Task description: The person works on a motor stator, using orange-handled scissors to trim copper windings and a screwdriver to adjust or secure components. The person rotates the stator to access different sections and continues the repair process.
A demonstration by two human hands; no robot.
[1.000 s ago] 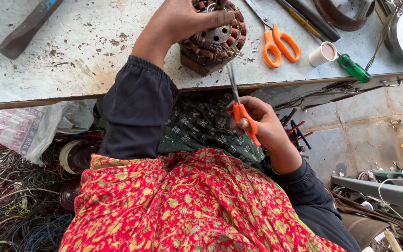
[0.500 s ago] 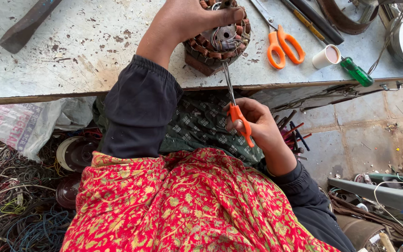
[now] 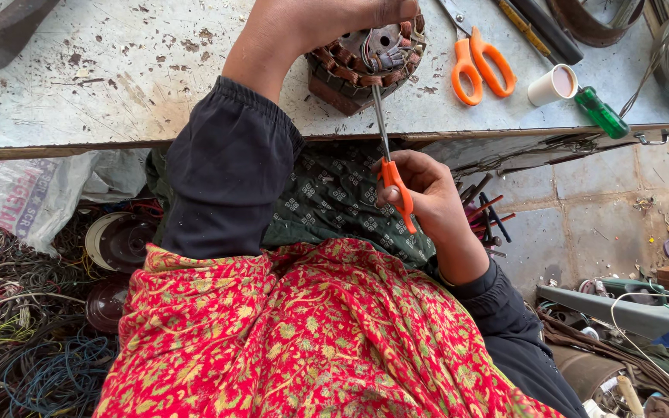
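Orange-handled screwdriver [image 3: 393, 186] gripped in right hand [image 3: 427, 197], left hand [image 3: 311, 23] clasping stator [image 3: 365, 58]

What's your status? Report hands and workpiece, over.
Left hand gripping motor stator on bench. Right hand closed on orange-handled scissors, blades at windings. Nothing blocking.

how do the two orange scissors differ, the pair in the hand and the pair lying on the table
The scissors in the right hand are gripped by the right hand, blades shut and pointing into the motor stator; the scissors on the table lie loose and untouched.
The held pair is partly hidden by fingers; the table pair shows both handle loops, handles spread slightly apart.
The held pair hangs over the table edge; the other rests flat on it.
Both have orange handles and metal blades.
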